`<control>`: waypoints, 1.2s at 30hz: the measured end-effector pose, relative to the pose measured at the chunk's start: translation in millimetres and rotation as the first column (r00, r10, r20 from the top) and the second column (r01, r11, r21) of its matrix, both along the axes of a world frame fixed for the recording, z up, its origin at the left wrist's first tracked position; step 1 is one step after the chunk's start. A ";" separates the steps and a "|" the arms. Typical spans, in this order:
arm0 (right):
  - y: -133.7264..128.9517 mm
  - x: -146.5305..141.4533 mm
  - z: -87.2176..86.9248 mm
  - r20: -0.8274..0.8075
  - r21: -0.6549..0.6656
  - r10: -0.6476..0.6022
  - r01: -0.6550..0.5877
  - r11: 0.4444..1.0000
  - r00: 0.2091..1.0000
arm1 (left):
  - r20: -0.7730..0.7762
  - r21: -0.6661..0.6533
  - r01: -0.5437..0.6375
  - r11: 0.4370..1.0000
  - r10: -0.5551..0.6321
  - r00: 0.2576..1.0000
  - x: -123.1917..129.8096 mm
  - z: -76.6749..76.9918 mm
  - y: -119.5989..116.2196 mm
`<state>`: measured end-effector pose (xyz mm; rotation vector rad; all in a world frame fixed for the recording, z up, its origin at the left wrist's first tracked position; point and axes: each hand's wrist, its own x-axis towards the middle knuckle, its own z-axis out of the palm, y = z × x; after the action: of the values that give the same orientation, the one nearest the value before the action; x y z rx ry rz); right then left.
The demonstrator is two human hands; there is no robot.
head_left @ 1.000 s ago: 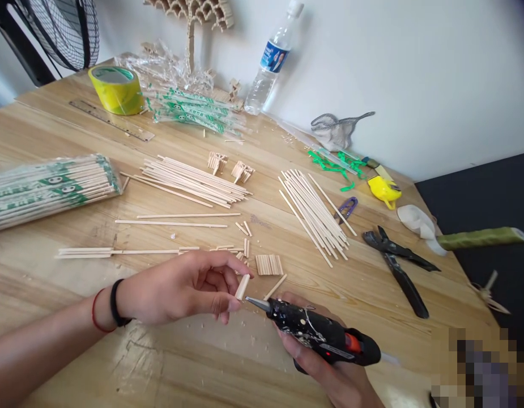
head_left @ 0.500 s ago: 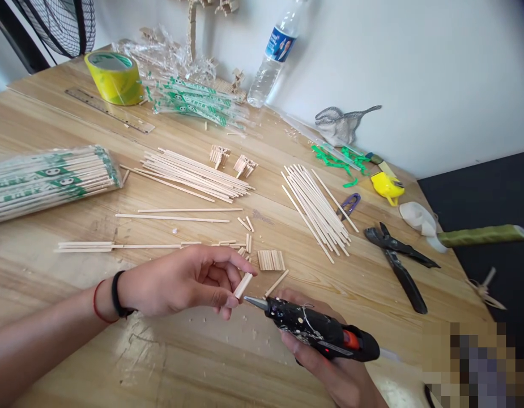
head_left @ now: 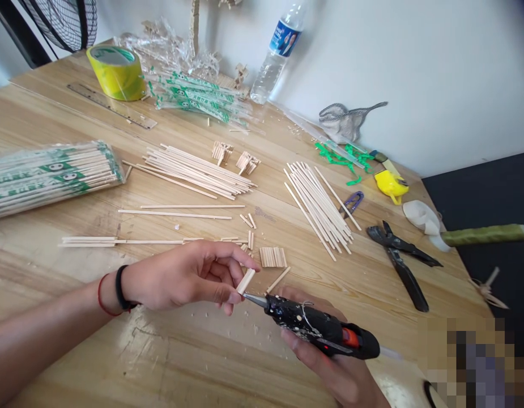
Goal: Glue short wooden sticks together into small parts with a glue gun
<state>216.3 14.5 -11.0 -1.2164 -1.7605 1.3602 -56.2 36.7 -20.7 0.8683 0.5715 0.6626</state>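
Observation:
My left hand (head_left: 197,275) pinches a small piece made of short wooden sticks (head_left: 246,281) between thumb and fingertips. In my right hand (head_left: 316,345) is a black hot glue gun (head_left: 316,326), spotted with dried glue, its red light lit. The gun's metal nozzle points left and meets the lower end of the small piece. Just beyond the hands lies a flat panel of short sticks (head_left: 273,257), with a single short stick (head_left: 278,279) beside it. Several more cut sticks (head_left: 250,239) lie near my left fingers, partly hidden by them.
Behind are two bundles of long sticks (head_left: 197,173) (head_left: 319,209) and two small stick models (head_left: 247,162). Black cutters (head_left: 400,260) and a yellow tape measure (head_left: 390,186) lie right. Packaged sticks (head_left: 53,175), a tape roll (head_left: 117,73) and a ruler (head_left: 111,106) sit left; a bottle (head_left: 276,54) stands behind.
The glue gun's nozzle has come closer to the lower end of the small stick piece and now meets it. Both hands keep their grip; the view has shifted slightly.

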 end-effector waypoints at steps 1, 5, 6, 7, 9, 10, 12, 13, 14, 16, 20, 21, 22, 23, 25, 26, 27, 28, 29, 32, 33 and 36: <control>-0.3 1.0 -0.9 0.005 0.005 -0.006 0.006 1.000 1.000 | 0.000 0.002 -0.001 1.000 0.001 1.000 0.0 0.0 0.0; -2.1 5.1 -5.3 -0.009 0.005 0.040 -0.040 0.999 0.999 | 0.001 0.011 -0.004 1.000 0.004 1.000 0.3 -0.8 0.0; -3.0 6.1 -6.5 -0.006 0.020 0.028 -0.028 0.999 1.000 | 0.003 0.012 -0.004 1.000 0.004 1.000 0.4 -0.9 0.1; -4.0 7.1 -7.5 0.001 0.045 -0.006 0.006 0.999 1.000 | 0.006 0.010 -0.005 1.000 0.005 1.000 0.5 -1.0 0.2; -5.1 8.1 -8.4 0.020 0.087 -0.080 0.078 0.993 0.997 | 0.010 0.008 -0.005 1.000 0.005 1.000 0.6 -1.0 0.3; -5.0 7.7 -7.9 0.024 0.088 -0.091 0.089 0.992 0.996 | 0.010 0.009 -0.006 1.000 0.006 1.000 0.6 -0.9 0.4; -3.2 4.8 -5.0 0.006 0.033 -0.013 0.012 0.999 1.000 | 0.000 0.015 -0.005 1.000 0.005 1.000 0.5 -0.4 0.5; -1.7 2.5 -2.8 -0.001 0.007 0.029 -0.029 1.000 1.000 | -0.008 0.019 -0.003 1.000 0.004 1.000 0.4 -0.2 0.6; -0.2 0.0 -0.5 -0.008 0.001 0.039 -0.039 0.999 0.999 | -0.017 0.022 -0.002 1.000 0.002 1.000 0.3 0.1 0.7; 2.2 -4.6 3.3 -0.011 -0.002 0.032 -0.032 0.999 0.999 | -0.030 0.022 0.003 1.000 -0.003 1.000 0.2 0.7 0.8; 4.5 -7.5 5.7 -0.007 0.003 0.036 -0.036 0.999 0.999 | -0.030 0.011 0.010 1.000 -0.010 1.000 0.3 1.9 1.3; 5.1 -7.0 5.6 -0.002 0.010 0.043 -0.043 0.999 0.999 | -0.033 0.008 0.009 1.000 -0.009 0.999 0.3 2.1 1.4; 5.9 -6.2 5.6 0.005 0.020 0.058 -0.058 0.998 0.998 | -0.035 0.007 0.007 1.000 -0.007 0.999 0.3 2.2 1.4; 6.9 -5.4 5.6 0.013 0.032 0.081 -0.082 0.996 0.997 | -0.038 0.007 0.006 1.000 -0.005 0.999 0.3 2.3 1.4; 9.2 -4.0 6.0 0.027 0.054 0.139 -0.141 0.989 0.990 | -0.039 0.011 0.004 1.000 -0.004 0.999 0.2 2.1 1.1; 10.3 -3.6 6.3 0.030 0.059 0.165 -0.167 0.984 0.986 | -0.037 0.014 0.005 1.000 -0.004 0.999 0.2 1.9 1.0; 11.2 -3.4 6.5 0.031 0.061 0.183 -0.185 0.981 0.983 | -0.037 0.016 0.006 1.000 -0.005 0.999 0.1 1.7 0.9; 11.8 -3.3 6.7 0.029 0.062 0.189 -0.190 0.980 0.982 | -0.037 0.016 0.007 1.000 -0.006 0.999 0.0 1.6 0.8; 12.0 -3.2 6.6 0.028 0.060 0.188 -0.189 0.980 0.982 | -0.038 0.016 0.009 1.000 -0.008 0.999 -0.1 1.5 0.7; 11.2 -2.3 5.8 0.033 0.055 0.180 -0.181 0.982 0.983 | -0.041 0.015 0.012 1.000 -0.012 0.999 -0.5 1.6 0.8; 10.6 -1.8 5.3 0.037 0.054 0.177 -0.179 0.982 0.984 | -0.046 0.016 0.012 1.000 -0.012 0.999 -0.7 1.8 0.9; 9.0 -0.2 4.3 0.050 0.049 0.175 -0.178 0.983 0.983 | -0.064 0.016 0.010 1.000 -0.009 0.998 -0.8 2.9 1.1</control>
<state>216.1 23.5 -6.7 -1.0915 -1.9635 1.3839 -57.0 37.7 -17.8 0.9097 0.6199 0.6333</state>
